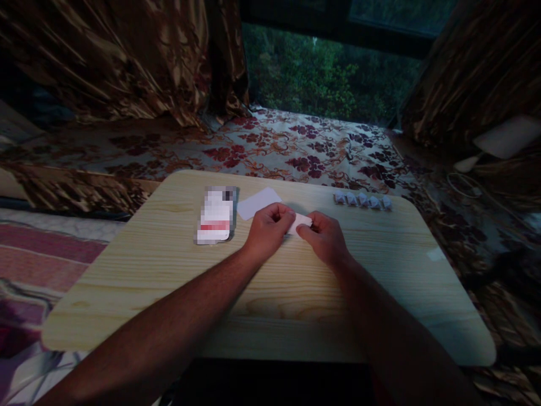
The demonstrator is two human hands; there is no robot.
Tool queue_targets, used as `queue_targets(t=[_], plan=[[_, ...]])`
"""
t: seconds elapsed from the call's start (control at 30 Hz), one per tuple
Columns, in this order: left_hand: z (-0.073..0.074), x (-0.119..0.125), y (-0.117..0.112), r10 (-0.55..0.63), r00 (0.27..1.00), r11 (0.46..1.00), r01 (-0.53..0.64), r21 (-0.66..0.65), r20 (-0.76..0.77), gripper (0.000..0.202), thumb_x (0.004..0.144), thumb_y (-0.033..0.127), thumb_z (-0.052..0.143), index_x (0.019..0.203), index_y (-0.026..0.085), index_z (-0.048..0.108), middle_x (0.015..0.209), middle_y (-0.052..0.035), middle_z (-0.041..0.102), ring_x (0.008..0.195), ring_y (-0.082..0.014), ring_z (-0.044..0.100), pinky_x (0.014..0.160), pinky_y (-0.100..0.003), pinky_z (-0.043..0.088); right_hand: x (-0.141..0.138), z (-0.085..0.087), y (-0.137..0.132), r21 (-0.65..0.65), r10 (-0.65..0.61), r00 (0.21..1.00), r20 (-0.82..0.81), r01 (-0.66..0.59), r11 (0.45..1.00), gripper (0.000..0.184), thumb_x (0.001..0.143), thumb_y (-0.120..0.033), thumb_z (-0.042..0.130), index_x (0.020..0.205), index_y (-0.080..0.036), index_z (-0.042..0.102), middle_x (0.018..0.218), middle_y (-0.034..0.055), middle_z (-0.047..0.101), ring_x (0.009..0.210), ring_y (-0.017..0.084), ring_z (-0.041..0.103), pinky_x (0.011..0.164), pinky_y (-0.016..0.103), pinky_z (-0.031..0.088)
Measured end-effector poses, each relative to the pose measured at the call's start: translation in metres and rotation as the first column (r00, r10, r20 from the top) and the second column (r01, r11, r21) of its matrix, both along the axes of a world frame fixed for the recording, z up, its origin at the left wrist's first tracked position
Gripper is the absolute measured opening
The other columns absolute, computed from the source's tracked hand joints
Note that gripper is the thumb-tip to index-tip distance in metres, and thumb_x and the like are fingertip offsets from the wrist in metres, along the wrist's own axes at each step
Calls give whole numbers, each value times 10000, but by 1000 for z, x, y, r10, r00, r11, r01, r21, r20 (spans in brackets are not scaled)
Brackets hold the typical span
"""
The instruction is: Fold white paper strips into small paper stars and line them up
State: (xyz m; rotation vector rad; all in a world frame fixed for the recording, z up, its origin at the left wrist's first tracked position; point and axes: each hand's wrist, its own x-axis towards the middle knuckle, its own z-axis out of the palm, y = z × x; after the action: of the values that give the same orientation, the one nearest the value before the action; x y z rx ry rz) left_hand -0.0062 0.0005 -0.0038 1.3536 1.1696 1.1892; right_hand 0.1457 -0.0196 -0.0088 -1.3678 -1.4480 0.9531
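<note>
Both my hands meet at the middle of a pale wooden table point(270, 293). My left hand point(269, 228) and my right hand point(324, 237) are closed in pinches on a small white piece of paper point(301, 221) held between them, just above the tabletop. A loose white sheet of paper point(257, 202) lies just behind my left hand. Left of it sits a small packet point(216, 216), white with a red band. A row of several small folded paper shapes point(362, 200) lines the far right of the table.
The table stands over a bed covered with a floral red and cream spread point(296, 146). Brown patterned curtains point(127, 56) hang left and right of a dark window with green foliage. A striped cloth point(46, 254) lies at the left.
</note>
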Motion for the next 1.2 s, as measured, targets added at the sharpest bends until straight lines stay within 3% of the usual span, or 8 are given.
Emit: queue_targets(t=[0.27, 0.93, 1.2], plan=[[1, 1, -3, -51, 999, 999, 51, 5, 7, 202, 795, 369, 647, 776, 168, 636, 592, 33, 557, 543, -99, 470, 519, -228, 345, 1, -2, 1, 35, -28, 1000, -7, 28, 999, 90, 721, -257, 614, 667, -190, 587, 547, -52, 480, 502, 104, 406, 458, 235, 283], [-3, 2, -1, -54, 998, 998, 55, -27, 38, 189, 795, 357, 640, 771, 170, 633, 574, 37, 549, 531, -98, 461, 516, -230, 329, 0, -1, -1, 44, -55, 998, -6, 55, 997, 77, 711, -248, 619, 662, -188, 611, 547, -51, 492, 510, 105, 418, 467, 233, 300], [-1, 3, -1, -133, 986, 988, 140, -62, 102, 165, 752, 331, 683, 795, 173, 659, 576, 38, 567, 518, -97, 468, 513, -231, 338, 4, 0, 0, 80, -25, 999, 33, 22, 997, 96, 724, -247, 619, 646, -190, 605, 539, -51, 479, 512, 107, 408, 477, 240, 300]])
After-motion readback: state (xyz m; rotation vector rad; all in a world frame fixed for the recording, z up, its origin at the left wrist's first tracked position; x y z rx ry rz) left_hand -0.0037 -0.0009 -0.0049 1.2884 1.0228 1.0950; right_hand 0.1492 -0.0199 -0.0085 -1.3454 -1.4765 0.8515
